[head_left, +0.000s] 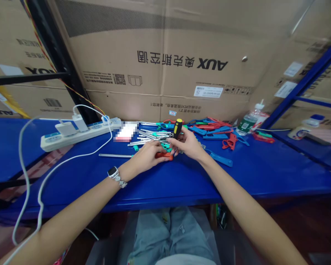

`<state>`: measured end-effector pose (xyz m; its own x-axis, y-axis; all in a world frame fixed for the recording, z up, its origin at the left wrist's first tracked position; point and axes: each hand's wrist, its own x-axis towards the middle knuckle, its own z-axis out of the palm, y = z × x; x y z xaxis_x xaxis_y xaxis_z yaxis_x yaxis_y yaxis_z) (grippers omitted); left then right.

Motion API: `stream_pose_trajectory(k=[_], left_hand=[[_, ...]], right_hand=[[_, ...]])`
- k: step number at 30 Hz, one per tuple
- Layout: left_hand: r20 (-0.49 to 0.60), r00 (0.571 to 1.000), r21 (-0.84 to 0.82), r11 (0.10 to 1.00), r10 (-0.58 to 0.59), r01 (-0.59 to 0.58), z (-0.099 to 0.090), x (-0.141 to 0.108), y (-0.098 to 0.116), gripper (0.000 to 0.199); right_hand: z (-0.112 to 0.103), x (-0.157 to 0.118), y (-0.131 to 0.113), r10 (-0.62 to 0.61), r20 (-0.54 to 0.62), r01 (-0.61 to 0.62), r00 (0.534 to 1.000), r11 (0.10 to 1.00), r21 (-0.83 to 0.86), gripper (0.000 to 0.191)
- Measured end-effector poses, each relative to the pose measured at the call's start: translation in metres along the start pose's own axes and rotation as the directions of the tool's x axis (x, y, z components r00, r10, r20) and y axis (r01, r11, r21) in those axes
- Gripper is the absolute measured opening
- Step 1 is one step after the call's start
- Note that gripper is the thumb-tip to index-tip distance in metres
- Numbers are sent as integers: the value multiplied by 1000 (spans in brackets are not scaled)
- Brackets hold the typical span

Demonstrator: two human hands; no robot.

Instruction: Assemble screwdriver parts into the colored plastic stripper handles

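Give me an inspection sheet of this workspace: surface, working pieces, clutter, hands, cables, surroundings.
Surface: blue tabletop, no spill seen
Working pieces: screwdriver, orange piece, metal rods behind
Clutter: blue piece and other coloured plastic pieces at right, drink bottle
Hands: left hand on the orange piece, right hand gripping the screwdriver
Cables: white leads by the power strip, draping left
Surroundings: large carton behind

Both bare forearms reach forward, converging. Left hand (150, 156), silver-banded watch at wrist, palm down, fingers curled low. Right hand (186, 142) just beside it, wrist bent inward, thumb and fingers pinched closed.
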<state>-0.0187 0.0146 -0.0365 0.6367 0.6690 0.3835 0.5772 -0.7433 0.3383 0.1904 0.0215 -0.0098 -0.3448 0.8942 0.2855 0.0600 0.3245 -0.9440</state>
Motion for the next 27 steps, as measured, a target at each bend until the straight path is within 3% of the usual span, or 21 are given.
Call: stream_pose_trajectory(k=[6,10,15,18,20,24,27], left_hand=[[-47,999,-91,996,-22,18,8,0,-4,27],[-37,999,-56,998,-29,27,9,-1,-3,29],[-45,999,-37,999,-29,27,8,-1,-2,29],[-64,998,-23,1000,-17,15,9,-1,-2,28],[-71,997,-7,1000,-9,8,9,-1,-3,28],[-74,997,3,1000,-10,10,9,-1,-3,26],[-64,998,14,1000,-11,12,9,-1,-1,25]], right_hand=[[-8,-2,-5,38,157,-45,987,998,41,49],[-5,1,-4,-5,65,7,998,999,-32,42],[9,2,4,-14,-104,11,994,999,-32,47],[12,-1,3,6,-118,-11,993,999,-39,49],[8,-4,-1,24,-56,-26,998,999,-41,48],[-6,-9,-11,52,191,-50,980,999,-17,46],[-10,-8,-12,16,174,-6,985,998,-57,41]])
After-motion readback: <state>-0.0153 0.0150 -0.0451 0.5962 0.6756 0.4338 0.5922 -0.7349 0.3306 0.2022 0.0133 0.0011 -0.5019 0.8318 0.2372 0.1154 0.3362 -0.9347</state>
